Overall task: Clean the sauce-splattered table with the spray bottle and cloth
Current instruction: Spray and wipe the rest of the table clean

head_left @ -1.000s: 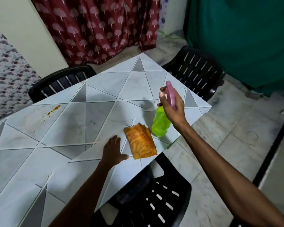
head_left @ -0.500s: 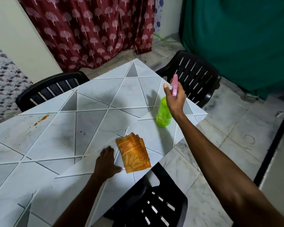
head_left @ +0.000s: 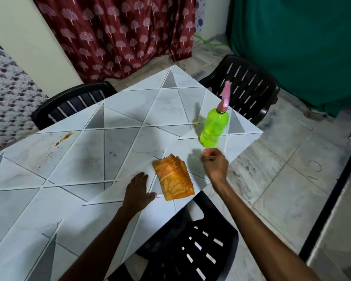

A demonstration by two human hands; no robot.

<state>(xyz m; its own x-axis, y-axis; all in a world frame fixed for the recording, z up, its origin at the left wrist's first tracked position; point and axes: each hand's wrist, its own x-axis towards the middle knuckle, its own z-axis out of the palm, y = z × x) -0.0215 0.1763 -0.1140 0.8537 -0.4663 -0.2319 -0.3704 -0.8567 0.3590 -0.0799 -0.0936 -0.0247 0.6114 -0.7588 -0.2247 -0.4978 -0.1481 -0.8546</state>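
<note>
The tiled table [head_left: 128,110] fills the left and centre; a black chair [head_left: 190,250] is tucked under its near edge; the green spray bottle [head_left: 214,126] stands upright near the right corner; the folded orange cloth [head_left: 173,179] lies by the near edge; the left hand [head_left: 137,192] rests flat, fingers spread, just left of the cloth; the right hand [head_left: 214,164], blurred, hovers near the bottle's base with fingers loosely bent, holding nothing; sauce splatter [head_left: 64,137] marks the far left.

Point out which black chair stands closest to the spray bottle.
The far right chair, just behind the spray bottle. The far left chair and the near chair, below the cloth, stand farther off.
</note>
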